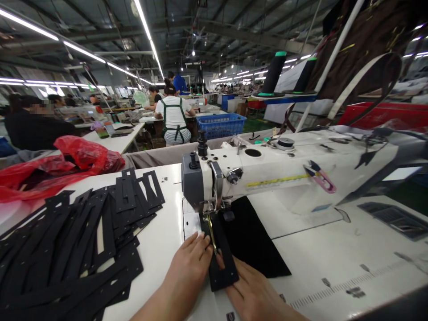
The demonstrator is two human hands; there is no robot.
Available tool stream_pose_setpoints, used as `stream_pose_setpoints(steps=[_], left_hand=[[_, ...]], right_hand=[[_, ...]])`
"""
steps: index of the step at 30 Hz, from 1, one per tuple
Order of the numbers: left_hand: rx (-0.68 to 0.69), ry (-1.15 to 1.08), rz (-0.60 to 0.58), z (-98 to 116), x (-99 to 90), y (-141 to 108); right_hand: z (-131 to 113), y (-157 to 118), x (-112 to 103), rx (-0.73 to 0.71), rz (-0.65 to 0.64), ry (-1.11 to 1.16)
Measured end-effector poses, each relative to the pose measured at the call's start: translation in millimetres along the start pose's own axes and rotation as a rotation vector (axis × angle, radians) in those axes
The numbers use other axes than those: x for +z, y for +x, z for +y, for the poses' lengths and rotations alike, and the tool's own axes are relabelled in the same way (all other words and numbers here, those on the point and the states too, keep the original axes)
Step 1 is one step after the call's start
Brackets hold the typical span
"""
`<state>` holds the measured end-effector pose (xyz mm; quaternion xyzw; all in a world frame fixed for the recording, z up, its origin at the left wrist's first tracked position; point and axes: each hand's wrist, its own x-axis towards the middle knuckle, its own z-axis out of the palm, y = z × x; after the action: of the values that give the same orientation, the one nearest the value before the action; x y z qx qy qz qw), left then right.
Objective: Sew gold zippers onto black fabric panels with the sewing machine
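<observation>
A black slotted panel (224, 263) lies lengthwise under the needle area of a white sewing machine (220, 196), with a gold-toothed zipper (212, 234) showing in its slot. My left hand (189, 265) is at the panel's left edge, its bent fingers pressed close together on the zipper side. On the other side, my right hand (252, 287) grips the panel's near right edge; some of its fingers are hidden beneath, and a fingertip shows through the slot. A larger black fabric piece (256, 240) spreads flat on the table to the right of the panel.
Many black slotted panels (76, 240) lie heaped at the left, with a red plastic bag (83, 156) behind them. Pink-handled thread snips (321, 177) rest on the machine arm. Thread cones (274, 76) stand behind it. Past a blue basket (220, 125), other people sit working.
</observation>
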<state>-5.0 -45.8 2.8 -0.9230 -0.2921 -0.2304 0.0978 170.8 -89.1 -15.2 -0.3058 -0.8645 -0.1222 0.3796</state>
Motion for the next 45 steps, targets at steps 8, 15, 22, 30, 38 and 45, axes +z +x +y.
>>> stream_pose_setpoints(steps=[8, 15, 22, 30, 38, 45], left_hand=[[0.013, 0.011, 0.013, -7.7, 3.5, 3.5], [0.004, 0.028, 0.04, -17.7, 9.7, 7.5], [0.031, 0.045, 0.07, -29.0, 13.1, 13.5], [-0.02, 0.019, 0.019, -31.8, 18.3, 10.6], [-0.047, 0.029, 0.101, -34.4, 22.7, 16.6], [-0.083, 0.036, 0.112, -34.9, 27.6, 18.8]], right_hand=[[7.4, 1.3, 7.9, 0.055, 0.046, 0.036], [17.3, 11.9, 11.7, 0.054, 0.059, 0.057], [29.0, 18.1, 18.8, 0.046, -0.023, 0.086], [39.1, 20.7, 29.6, 0.05, -0.091, 0.067], [49.1, 36.3, 26.6, 0.05, -0.129, 0.027], [49.2, 35.4, 29.6, 0.083, -0.125, -0.022]])
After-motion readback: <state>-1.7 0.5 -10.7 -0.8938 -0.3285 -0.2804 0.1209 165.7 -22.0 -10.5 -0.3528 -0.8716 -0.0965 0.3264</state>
